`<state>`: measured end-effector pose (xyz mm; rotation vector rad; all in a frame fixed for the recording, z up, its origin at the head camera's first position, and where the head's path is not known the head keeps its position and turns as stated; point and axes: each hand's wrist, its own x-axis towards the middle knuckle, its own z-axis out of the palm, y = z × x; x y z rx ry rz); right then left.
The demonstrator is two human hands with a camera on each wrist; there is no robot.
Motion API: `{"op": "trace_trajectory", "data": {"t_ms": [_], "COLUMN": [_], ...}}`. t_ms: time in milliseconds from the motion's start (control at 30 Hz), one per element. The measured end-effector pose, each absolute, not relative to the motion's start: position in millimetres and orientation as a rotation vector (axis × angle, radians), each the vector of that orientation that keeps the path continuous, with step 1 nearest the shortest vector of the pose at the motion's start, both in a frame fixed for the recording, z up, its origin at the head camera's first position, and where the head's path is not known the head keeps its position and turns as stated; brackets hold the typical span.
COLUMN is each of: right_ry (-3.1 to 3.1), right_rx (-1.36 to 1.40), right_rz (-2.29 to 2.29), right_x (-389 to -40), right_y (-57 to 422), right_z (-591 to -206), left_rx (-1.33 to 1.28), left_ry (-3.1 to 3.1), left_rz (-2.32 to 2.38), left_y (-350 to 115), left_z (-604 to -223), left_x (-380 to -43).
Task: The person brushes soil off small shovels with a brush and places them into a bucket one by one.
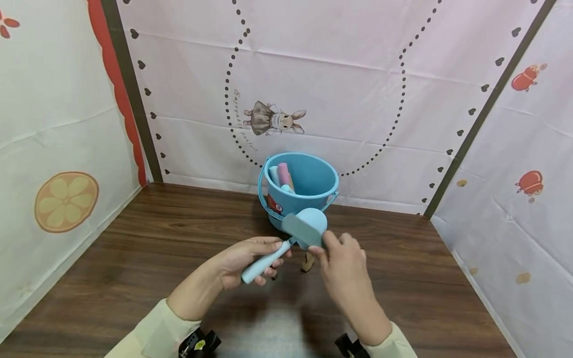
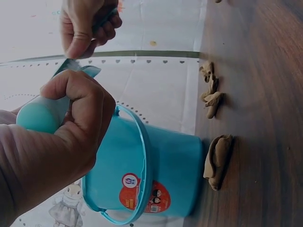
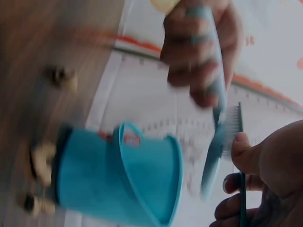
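My left hand [image 1: 239,257] grips the handle of a light-blue tool [image 1: 264,263] with a rounded head, like a small shovel. Between the thumb and fingers of my right hand [image 1: 346,268] is a flat grey-green brush [image 1: 301,229]. Its pale bristles face the tool's rounded head in the right wrist view, overlapping its edge. From my head view the brush covers part of that head. Both hands work in the air in front of a blue bucket [image 1: 297,203]. Brown clay-like lumps [image 2: 218,161] lie on the wooden table below.
The bucket stands by the back wall with its handle hanging down at the front, and several pastel rolls [image 1: 283,174] lean inside it. Printed cloth walls [image 1: 340,89] enclose the dark wooden table [image 1: 188,223] at the back and both sides.
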<state>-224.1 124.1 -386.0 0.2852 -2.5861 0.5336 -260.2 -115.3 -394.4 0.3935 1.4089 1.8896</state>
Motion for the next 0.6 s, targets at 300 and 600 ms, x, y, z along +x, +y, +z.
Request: {"op": "trace_trajectory", "data": {"t_ms": [300,600], "right_ry": [-2.532,-2.564], "right_rx": [0.138,0.254], "right_rz": [0.532,0.523], "right_x": [-231,-226], "right_y": [145,127], "right_z": [-374,-383], "left_rx": [0.434,0.444], "left_ry": [1.405,1.429], "left_rz": [1.902,1.883], "left_y": [-119,-121], "left_z": [-388,-385], "left_x": [-259,-258]}}
